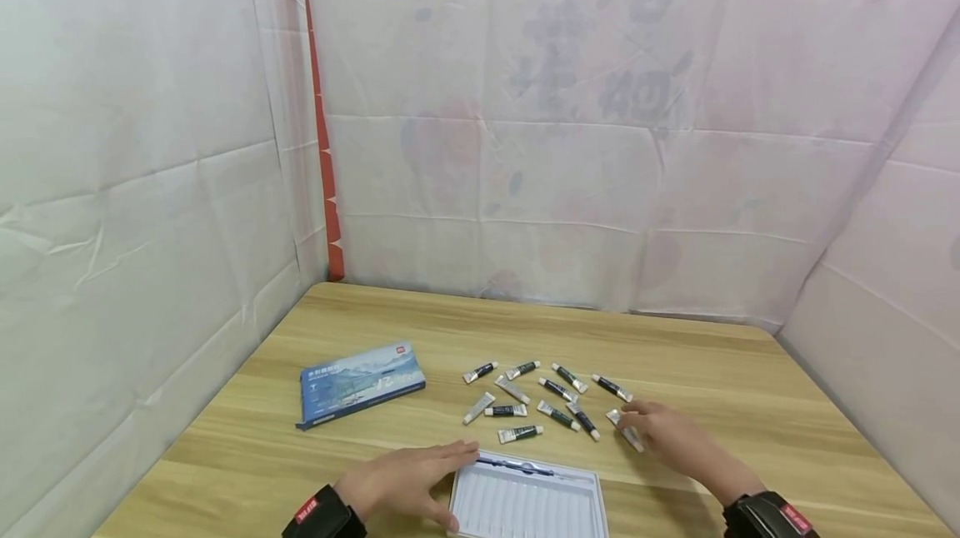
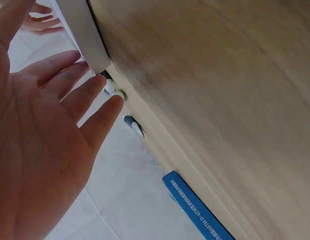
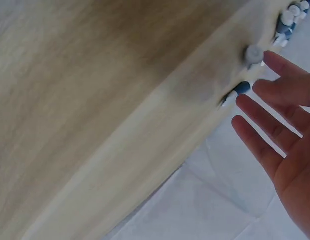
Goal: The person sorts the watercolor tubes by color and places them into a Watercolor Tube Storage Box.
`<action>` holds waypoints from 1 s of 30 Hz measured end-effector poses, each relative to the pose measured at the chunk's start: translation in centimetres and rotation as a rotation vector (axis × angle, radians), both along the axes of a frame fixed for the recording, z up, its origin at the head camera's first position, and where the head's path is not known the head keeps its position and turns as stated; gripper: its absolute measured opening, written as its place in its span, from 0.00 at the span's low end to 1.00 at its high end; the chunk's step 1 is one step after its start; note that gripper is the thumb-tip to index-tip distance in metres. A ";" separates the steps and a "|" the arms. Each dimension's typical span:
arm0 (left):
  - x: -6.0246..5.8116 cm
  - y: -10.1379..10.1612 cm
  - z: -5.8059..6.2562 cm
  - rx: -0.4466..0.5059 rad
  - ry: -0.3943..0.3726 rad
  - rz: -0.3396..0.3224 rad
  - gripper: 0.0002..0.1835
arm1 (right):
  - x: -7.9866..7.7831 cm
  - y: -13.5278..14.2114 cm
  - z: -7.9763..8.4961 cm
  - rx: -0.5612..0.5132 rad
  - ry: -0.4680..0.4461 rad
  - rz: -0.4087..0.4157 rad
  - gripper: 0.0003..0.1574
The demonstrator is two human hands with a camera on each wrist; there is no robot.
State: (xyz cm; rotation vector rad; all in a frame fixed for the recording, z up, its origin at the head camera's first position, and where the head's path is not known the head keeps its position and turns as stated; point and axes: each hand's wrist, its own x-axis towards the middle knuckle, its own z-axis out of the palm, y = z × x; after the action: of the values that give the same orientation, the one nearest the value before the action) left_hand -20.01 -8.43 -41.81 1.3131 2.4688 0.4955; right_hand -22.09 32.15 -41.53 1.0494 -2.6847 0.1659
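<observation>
The right hand (image 1: 666, 440), fingers loosely spread, meets a pale tube (image 1: 626, 432), contact unclear, probably light, squeezable, best pinched near its cap (image 3: 254, 54), the left hand (image 1: 408, 475) straight-fingered at the tray (image 1: 525, 505).

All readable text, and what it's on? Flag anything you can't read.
"ASTM D-4236": side of the blue box, left wrist view; the Chinese characters around it are too small to quote surely.
Blue box cover: lettering and red logo, too small to read.
Small tubes: label print too small.
Left wristband, right wristband: red tags, unreadable.
Back cloth: faint characters, too washed out.
</observation>
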 end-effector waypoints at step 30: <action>0.0 1.2 0.4 -0.043 -0.042 0.086 0.45 | -0.4 -0.6 -1.5 -0.052 0.120 0.133 0.13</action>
State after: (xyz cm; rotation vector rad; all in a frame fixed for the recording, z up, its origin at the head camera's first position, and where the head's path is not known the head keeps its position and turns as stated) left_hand -20.01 -7.23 -41.42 1.1728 2.4955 0.4823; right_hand -22.48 31.59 -43.07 1.1829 -2.4918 0.1905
